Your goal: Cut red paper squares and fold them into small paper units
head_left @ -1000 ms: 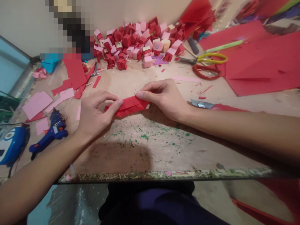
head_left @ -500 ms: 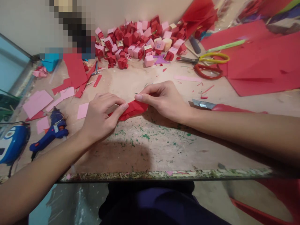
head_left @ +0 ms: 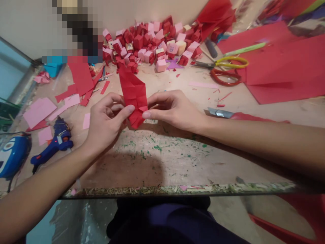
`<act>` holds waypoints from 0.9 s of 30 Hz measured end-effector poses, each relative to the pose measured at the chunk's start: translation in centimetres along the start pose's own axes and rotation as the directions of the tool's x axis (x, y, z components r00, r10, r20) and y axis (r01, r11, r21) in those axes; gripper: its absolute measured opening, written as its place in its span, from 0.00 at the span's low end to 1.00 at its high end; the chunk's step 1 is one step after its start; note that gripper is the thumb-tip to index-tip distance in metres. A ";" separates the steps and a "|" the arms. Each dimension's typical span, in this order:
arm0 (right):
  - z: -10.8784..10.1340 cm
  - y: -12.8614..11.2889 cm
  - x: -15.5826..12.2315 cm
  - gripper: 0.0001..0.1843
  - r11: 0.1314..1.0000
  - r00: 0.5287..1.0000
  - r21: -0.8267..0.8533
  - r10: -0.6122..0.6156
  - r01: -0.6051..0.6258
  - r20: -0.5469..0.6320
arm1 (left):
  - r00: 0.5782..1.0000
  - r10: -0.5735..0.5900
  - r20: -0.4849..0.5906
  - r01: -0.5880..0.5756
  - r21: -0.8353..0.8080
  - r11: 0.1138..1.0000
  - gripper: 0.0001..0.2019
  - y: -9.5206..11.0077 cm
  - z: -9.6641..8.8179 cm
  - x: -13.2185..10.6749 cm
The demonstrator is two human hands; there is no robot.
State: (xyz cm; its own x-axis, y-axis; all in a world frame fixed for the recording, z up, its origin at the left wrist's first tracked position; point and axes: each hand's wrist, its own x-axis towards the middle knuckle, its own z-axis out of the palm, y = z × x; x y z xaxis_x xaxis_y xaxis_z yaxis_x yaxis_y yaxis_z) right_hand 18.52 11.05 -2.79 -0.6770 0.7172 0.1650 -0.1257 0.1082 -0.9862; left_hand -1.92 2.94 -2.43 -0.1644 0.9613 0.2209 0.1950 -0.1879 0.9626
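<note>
Scrap-strewn counter (head_left: pixel 182 169), creased red paper (head_left: pixel 134 91) upright over it, fingers (head_left: pixel 126 112) of left hand (head_left: pixel 103 120) and right hand (head_left: pixel 175 111) clamped on its lower edges; probably light, crisp, crushable, best pinched at folds.

I look in on a papercraft workspace: glue gun (head_left: pixel 60 138), scissors (head_left: pixel 212 65), cutter (head_left: pixel 223 113) and paper cubes (head_left: pixel 146 45) on a scuffed bench (head_left: pixel 182 169).
</note>
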 end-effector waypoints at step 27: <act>0.2 -0.4 -0.2 0.08 0.983 0.994 -0.182 -0.020 0.001 -0.106 | 1.000 -0.013 0.014 0.012 0.054 0.998 0.09 -0.6 -0.8 0.6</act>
State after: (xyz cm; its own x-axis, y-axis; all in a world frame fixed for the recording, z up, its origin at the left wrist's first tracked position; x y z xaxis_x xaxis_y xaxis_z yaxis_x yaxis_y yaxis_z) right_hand 18.54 10.78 -2.41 -0.5935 0.7839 0.1823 0.0080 0.2323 -0.9726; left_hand -2.89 3.46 -2.71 -0.1532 0.9664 0.2064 0.2449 -0.1653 0.9554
